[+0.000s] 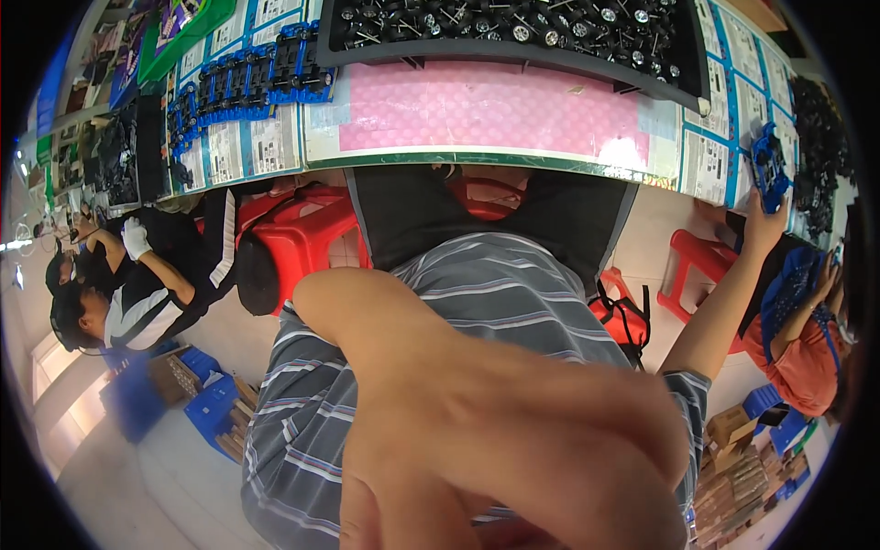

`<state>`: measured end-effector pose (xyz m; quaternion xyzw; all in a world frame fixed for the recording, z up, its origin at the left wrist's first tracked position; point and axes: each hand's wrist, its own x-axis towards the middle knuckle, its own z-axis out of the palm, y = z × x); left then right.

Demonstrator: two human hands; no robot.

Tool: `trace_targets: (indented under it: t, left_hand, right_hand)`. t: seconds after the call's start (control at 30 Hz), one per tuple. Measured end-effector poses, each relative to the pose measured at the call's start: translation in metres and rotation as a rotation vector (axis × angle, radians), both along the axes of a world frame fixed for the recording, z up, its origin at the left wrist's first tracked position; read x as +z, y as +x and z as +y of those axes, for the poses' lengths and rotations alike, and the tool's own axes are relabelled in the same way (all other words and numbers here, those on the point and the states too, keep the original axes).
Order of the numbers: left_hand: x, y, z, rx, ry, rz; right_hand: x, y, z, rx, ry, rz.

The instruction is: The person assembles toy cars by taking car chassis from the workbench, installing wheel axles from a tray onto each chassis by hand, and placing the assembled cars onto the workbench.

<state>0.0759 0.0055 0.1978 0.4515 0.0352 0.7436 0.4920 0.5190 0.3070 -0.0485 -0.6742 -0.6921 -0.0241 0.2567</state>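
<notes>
My left hand (495, 431) is raised very close to the camera, blurred and large across the lower middle. Its fingers are bent, smeared and partly cut off by the lower edge, so whether they hold anything stays hidden. Stretched out to the right, my right hand (765, 225) grips the near end of a blue toy car chassis (771, 167) at the table's right side. Along the table's left lies a row of similar blue chassis (252, 78) with black wheels. A black tray (522, 50) at the far middle is heaped with small black wheels on metal axles.
A pink bubble-wrap sheet (495, 105) covers the table (321, 142) in front of me. Green bin (188, 41) at far left; black parts pile (820, 137) at far right. Red stools (307, 229) stand below. Co-workers sit at left (151, 275) and right (797, 321).
</notes>
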Motion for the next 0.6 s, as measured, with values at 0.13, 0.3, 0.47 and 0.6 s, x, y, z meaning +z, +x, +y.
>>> trace_targets:
  t: [0.13,0.3,0.47,0.6]
  left_hand:
    - [-0.028,-0.016,0.014,0.125,0.087,0.238]
    - [-0.125,-0.023,0.018,0.04,-0.503,0.422]
    - [-0.196,-0.013,0.012,-0.041,-0.827,0.357]
    - [-0.194,-0.005,0.019,-0.109,-0.757,0.226]
  right_hand:
    - [0.01,-0.002,-0.009,-0.063,-0.004,0.01]
    - [0.031,-0.044,-0.051,-0.154,0.033,-0.009]
    - [0.068,-0.131,-0.139,0.017,-0.095,0.926]
    - [0.108,-0.223,-0.2,0.527,-0.341,0.821]
